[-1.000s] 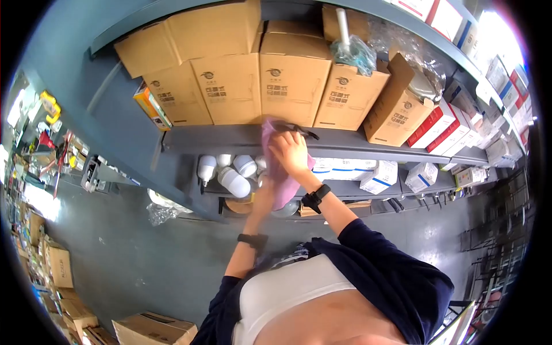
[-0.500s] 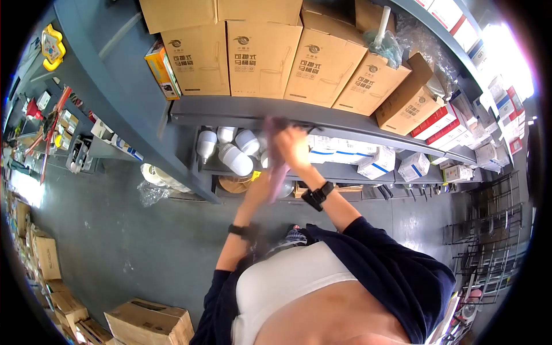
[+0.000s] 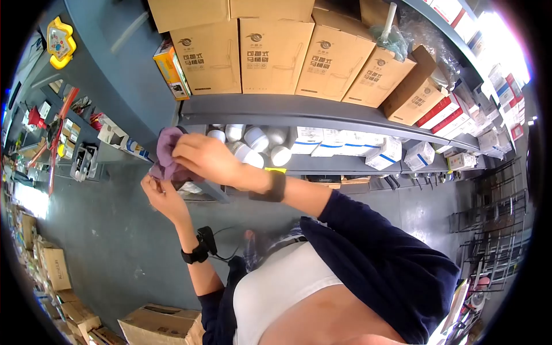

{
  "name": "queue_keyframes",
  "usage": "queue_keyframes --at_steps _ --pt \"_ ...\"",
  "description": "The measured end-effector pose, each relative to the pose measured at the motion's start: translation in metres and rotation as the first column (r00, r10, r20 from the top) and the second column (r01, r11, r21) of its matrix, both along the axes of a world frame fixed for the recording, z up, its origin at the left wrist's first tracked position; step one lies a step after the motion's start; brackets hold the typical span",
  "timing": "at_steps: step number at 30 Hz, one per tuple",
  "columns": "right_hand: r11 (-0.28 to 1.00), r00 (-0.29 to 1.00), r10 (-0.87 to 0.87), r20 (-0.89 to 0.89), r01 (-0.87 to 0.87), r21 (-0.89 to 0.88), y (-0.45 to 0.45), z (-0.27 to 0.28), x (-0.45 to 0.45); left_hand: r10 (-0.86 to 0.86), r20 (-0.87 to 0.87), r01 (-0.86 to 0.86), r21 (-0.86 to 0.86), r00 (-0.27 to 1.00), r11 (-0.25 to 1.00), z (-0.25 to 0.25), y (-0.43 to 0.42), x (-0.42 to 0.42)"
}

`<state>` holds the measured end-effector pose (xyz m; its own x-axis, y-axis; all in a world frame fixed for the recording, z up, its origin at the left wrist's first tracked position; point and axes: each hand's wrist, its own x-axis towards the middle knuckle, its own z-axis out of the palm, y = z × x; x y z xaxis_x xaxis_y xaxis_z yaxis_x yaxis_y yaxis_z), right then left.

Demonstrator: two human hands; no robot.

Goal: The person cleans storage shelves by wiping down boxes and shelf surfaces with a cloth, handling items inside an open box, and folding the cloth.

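Note:
A bunched purple cloth (image 3: 168, 150) is held up at the left end of the shelf, beside the grey upright. My right hand (image 3: 206, 158) grips it from the right, fingers curled over its folds. Below it, my left hand (image 3: 165, 197) pinches the cloth's lower part between thumb and fingers. Several white bulbs (image 3: 256, 138) lie on the lower shelf, just right of my right hand. The orange box (image 3: 171, 70) stands on the upper shelf above the cloth.
Brown cartons (image 3: 270, 57) line the upper shelf (image 3: 287, 109). White boxes (image 3: 383, 153) sit on the lower shelf. A yellow-framed item (image 3: 60, 43) hangs on the grey upright at the left. An open carton (image 3: 161, 325) stands on the floor.
Both hands have moved left with the purple cloth, from in front of the bulbs to the shelf's left end. The cloth is now bunched up. The view has shifted down along the shelves.

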<state>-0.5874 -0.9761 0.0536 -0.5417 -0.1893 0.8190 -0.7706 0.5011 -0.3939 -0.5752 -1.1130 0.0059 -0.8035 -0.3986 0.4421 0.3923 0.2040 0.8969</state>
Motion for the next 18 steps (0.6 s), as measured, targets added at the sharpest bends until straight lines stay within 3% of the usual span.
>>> queue_keyframes --at_steps 2,4,6,8,13,18 --pt "1.0 0.999 -0.021 0.028 0.02 0.009 -0.011 -0.011 -0.007 -0.055 -0.012 0.052 -0.151 0.998 0.987 -0.002 -0.004 -0.012" --pt "0.999 0.995 -0.019 0.101 0.024 -0.045 -0.016 -0.023 -0.014 0.012 0.013 -0.008 -0.284 1.0 0.959 -0.014 -0.008 -0.02" --pt "0.998 0.984 -0.057 0.171 0.056 0.009 -0.016 -0.03 -0.012 0.028 0.065 -0.005 -0.332 0.997 0.943 -0.015 -0.008 -0.02" --pt "0.999 0.979 -0.031 0.199 0.033 -0.007 -0.014 -0.033 -0.012 0.033 0.001 -0.03 -0.389 0.999 0.921 -0.019 -0.009 -0.02" --pt "0.999 0.969 -0.044 0.242 0.037 0.033 -0.013 -0.041 -0.012 -0.031 0.07 0.055 -0.375 0.997 0.925 -0.028 -0.006 -0.016" --pt "1.0 0.936 -0.025 0.35 0.025 0.004 -0.012 -0.041 -0.009 -0.007 0.061 0.027 -0.327 0.998 0.945 -0.02 -0.001 -0.016"
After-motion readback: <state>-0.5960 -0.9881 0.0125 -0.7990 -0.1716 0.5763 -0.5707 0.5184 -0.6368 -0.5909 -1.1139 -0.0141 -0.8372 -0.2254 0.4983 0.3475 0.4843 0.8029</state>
